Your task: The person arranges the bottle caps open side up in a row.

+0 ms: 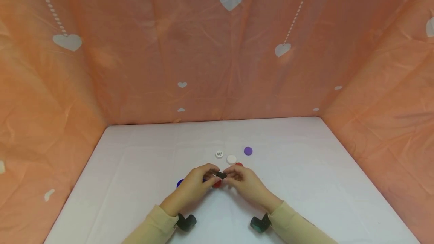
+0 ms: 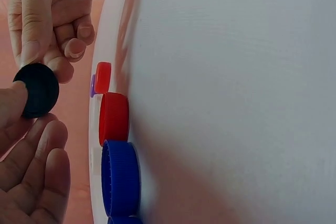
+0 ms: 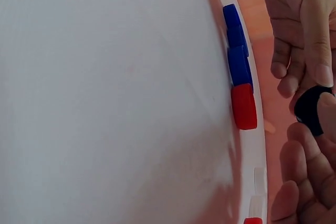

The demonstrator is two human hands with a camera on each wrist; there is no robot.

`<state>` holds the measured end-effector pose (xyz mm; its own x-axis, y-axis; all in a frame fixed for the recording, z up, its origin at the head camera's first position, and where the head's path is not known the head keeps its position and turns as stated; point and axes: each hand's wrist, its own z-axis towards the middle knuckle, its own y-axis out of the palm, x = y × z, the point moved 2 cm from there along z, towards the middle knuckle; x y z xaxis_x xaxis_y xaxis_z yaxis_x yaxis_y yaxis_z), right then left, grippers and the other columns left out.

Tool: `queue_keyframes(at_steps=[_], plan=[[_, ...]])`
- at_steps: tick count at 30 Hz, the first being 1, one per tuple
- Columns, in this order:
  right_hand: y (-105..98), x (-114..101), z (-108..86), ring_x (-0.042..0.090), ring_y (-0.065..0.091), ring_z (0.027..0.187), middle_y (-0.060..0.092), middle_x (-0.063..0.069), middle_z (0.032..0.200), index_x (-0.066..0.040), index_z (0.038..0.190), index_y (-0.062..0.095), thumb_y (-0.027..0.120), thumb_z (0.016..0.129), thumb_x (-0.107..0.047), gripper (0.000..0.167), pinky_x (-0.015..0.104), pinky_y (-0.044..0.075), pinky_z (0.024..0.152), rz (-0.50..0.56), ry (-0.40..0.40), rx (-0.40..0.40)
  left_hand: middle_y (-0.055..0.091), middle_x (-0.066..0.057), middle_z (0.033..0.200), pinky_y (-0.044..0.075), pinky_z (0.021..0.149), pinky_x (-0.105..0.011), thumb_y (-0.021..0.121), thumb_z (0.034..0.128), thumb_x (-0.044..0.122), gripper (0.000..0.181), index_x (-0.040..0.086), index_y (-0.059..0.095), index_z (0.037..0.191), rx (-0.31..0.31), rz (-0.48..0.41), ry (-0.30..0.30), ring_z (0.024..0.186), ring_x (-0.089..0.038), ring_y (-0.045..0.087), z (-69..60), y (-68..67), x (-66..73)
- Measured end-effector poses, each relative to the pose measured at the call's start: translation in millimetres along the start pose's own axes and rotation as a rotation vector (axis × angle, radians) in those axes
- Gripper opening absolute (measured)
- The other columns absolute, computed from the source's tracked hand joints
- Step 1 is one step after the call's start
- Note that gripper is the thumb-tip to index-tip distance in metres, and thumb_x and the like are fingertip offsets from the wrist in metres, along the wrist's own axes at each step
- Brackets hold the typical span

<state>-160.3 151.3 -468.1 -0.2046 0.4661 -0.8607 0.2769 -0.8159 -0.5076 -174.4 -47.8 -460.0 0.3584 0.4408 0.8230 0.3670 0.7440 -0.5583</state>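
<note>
The black cap (image 1: 221,175) sits between the fingertips of the left hand (image 1: 198,180) and the right hand (image 1: 245,180), held up off the table (image 1: 135,168) and in front of the person. Both hands are clamped on it in a pinch, thumb and fingertips together on its rim. In the left wrist view the left thumb overlaps its face, with fingertips below; the right thumb and forefinger meet its opposite edge. The remaining fingers of each hand curl loosely, spread a little apart. Being round, the cap has no long axis; its dark face turns toward the left wrist camera, while from the head it looks narrow, sloping down toward the right hand. A red cap (image 1: 216,184) shows just below it between the hands, a blue cap (image 1: 180,182) beside the left wrist, and a purple cap (image 1: 248,151) farther off.
</note>
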Motion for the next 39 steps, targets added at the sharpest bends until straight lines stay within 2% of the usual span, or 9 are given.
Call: queue_keyframes(at_steps=[7, 12, 19, 28, 34, 39], plan=[[-1.0, -0.9, -0.8, 0.014, 0.063, 0.083, 0.068, -0.006, 0.098, -0.024, 0.110, 0.066, 0.059, 0.097, -0.031, 0.017, 0.030, 0.049, 0.073, -0.015, 0.028, 0.009, 0.068, 0.003, 0.098, 0.051, 0.077, -0.026, 0.059, 0.0980, 0.020, 0.015, 0.014, 0.063, 0.112, -0.002, 0.002, -0.015, 0.088, -0.008, 0.062, -1.0, 0.2, -0.3], [-0.7, -0.5, -0.2, 0.013, 0.061, 0.083, 0.067, -0.007, 0.097, -0.023, 0.110, 0.066, 0.057, 0.097, -0.036, 0.020, 0.030, 0.049, 0.072, -0.016, 0.038, 0.015, 0.069, 0.004, 0.096, 0.051, 0.076, -0.026, 0.058, 0.0983, 0.020, 0.015, 0.015, 0.063, 0.111, 0.000, 0.006, -0.024, 0.087, -0.010, 0.063, -3.4, -0.7, -0.6], [0.3, -0.4, 0.1, 0.012, 0.060, 0.082, 0.067, -0.006, 0.096, -0.022, 0.109, 0.066, 0.058, 0.097, -0.037, 0.021, 0.029, 0.049, 0.072, -0.026, 0.044, 0.018, 0.067, 0.007, 0.097, 0.050, 0.074, -0.025, 0.060, 0.0974, 0.019, 0.016, 0.014, 0.064, 0.112, 0.036, 0.024, -0.028, 0.083, -0.006, 0.060, -4.5, -1.4, 0.5], [1.5, -3.3, 1.3, 0.015, 0.063, 0.083, 0.069, -0.003, 0.094, -0.019, 0.112, 0.065, 0.059, 0.097, -0.032, 0.021, 0.029, 0.049, 0.073, -0.001, 0.036, 0.001, 0.067, 0.007, 0.095, 0.050, 0.071, -0.025, 0.059, 0.0976, 0.020, 0.021, 0.012, 0.061, 0.117, 0.064, 0.014, -0.028, 0.080, -0.006, 0.060, -6.0, -0.7, -1.8], [3.3, -2.2, 2.1, 0.017, 0.064, 0.079, 0.068, 0.000, 0.090, -0.014, 0.120, 0.060, 0.061, 0.096, -0.021, 0.025, 0.028, 0.048, 0.072, -0.003, 0.005, 0.007, 0.069, 0.005, 0.093, 0.049, 0.065, -0.025, 0.059, 0.0979, 0.020, 0.022, 0.016, 0.060, 0.119, 0.057, -0.009, -0.036, 0.074, -0.006, 0.059, -4.9, -0.2, -0.2], [2.4, 0.0, 1.4, 0.019, 0.065, 0.077, 0.068, 0.002, 0.091, -0.013, 0.121, 0.055, 0.066, 0.093, -0.013, 0.030, 0.029, 0.051, 0.068, 0.018, -0.008, 0.000, 0.070, 0.002, 0.091, 0.049, 0.067, -0.026, 0.058, 0.0984, 0.019, 0.018, 0.018, 0.061, 0.116, 0.040, -0.036, -0.022, 0.075, -0.010, 0.062, -1.1, 3.6, -0.7]])
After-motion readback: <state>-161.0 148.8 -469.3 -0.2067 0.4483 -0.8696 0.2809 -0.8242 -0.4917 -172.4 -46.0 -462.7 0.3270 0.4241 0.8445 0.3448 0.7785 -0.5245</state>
